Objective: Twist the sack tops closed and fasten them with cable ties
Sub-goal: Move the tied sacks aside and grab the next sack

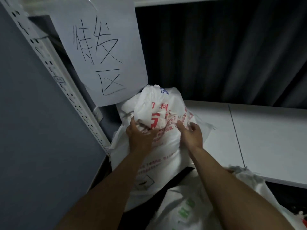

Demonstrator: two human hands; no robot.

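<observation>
Dark pleated curtains backed a white tabletop. Beside it stood the white woven sack with red print, its bunched top rising upright just beyond the separated hands. The left hand cupped its neck; the right hand touched the opposite side, grip unclear.

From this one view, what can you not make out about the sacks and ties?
Head view only.
Sack top: twisted or not, hidden by its folds and left hand.
Cable tie: none seen; fingers could hide one.
Right hand: grip blurred by motion.
Green-print sack: cut by bottom edge, covered by right forearm.
</observation>
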